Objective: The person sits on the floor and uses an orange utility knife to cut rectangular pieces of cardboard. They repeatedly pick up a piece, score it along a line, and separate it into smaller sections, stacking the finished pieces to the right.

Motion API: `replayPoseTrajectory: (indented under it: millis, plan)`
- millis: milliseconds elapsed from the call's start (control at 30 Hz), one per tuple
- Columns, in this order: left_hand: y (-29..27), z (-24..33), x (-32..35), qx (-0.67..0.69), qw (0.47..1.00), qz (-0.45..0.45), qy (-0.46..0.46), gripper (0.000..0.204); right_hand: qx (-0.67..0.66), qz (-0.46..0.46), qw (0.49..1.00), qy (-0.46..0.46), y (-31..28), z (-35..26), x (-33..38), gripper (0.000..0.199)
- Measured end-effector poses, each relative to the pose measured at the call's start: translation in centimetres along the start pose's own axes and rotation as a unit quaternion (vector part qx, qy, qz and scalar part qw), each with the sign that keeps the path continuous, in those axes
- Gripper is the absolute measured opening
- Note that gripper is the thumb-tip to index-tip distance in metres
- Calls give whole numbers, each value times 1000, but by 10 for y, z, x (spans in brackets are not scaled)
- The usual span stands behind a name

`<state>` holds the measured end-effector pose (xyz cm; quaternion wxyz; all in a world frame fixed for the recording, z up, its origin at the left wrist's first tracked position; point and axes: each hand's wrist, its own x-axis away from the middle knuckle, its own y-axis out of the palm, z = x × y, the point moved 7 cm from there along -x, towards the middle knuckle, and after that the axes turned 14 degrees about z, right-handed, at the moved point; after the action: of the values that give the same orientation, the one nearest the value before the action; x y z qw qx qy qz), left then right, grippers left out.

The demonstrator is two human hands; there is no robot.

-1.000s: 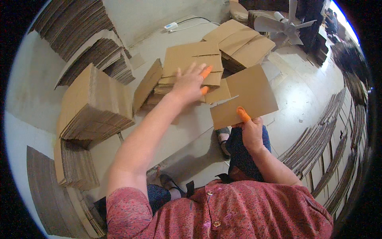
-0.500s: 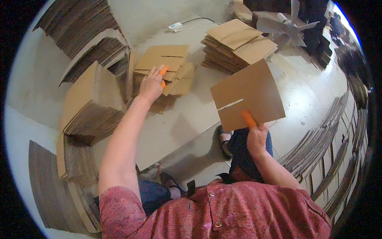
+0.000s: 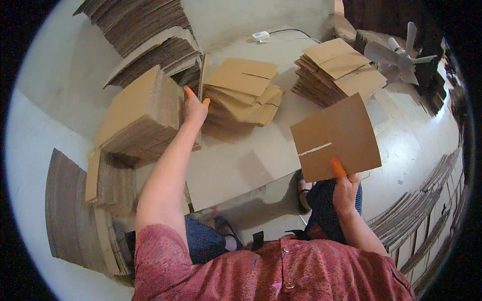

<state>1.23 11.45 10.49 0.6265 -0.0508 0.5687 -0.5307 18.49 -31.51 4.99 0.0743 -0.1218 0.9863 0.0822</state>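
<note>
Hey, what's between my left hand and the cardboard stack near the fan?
A loose cardboard pile, then a narrow strip of pale surface before the stack; the head view shows both.

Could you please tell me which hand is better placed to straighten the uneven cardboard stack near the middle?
The left hand, probably: it is close by the left side of the uneven cardboard stack, while the right hand is farther off and holds a slit cardboard sheet.

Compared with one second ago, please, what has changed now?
The middle cardboard stack moved left, away from the right stack. The left hand came off its top and is now at its left side. The right hand still holds the slit cardboard sheet.
</note>
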Motion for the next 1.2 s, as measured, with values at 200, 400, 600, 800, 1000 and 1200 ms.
replayPoseTrajectory:
  millis: [200,400,600,800,1000,1200]
  plan:
    - [-24,-17,-24,-13,998,67,-19,19,34,-29,999,7,7,-3,4,17]
    - [-153,47,50,110,986,91,92,18,3,-30,999,-9,0,1,4,17]
    - [-236,-15,169,55,956,95,273,40,108,-73,989,-76,4,12,12,14]
    - [-229,-175,226,-211,959,-176,72,54,-9,-217,975,-45,41,3,53,18]
    - [-205,-112,244,-138,941,-296,89,82,110,-273,933,-207,66,-8,78,24]
    - [-176,-152,254,-111,942,-298,109,74,99,-330,928,-139,87,-20,103,23]
